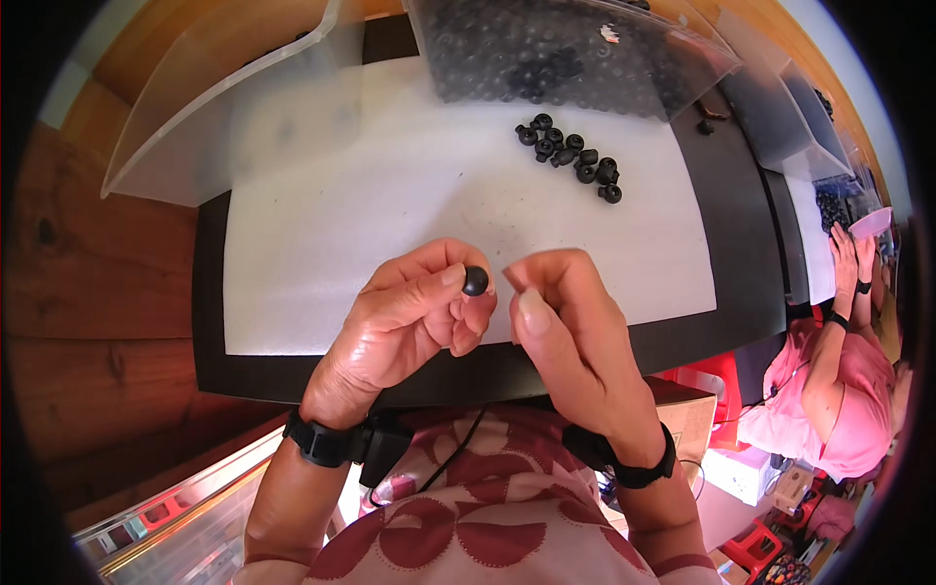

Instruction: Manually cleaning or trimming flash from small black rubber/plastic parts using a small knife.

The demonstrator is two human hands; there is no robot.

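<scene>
My left hand (409, 304) pinches a small, smooth, black ball-shaped piece (475, 281) between thumb and fingers, above the near edge of the white mat (322, 234). Just to its right, my right hand (575, 331) is raised with curled fingers and the thumb close to the index finger. Anything between those fingertips is hidden, and they are slightly blurred. Farther back on the mat lies a loose cluster of black ball-shaped pieces (565, 154), several with a hole or a short stub.
A clear bin (575, 58) full of black pieces stands at the back. Another translucent bin (234, 117) is at the far left. The black table edge (741, 195) frames the mat. At right, a co-worker in pink (829, 390) works beside more bins (780, 107).
</scene>
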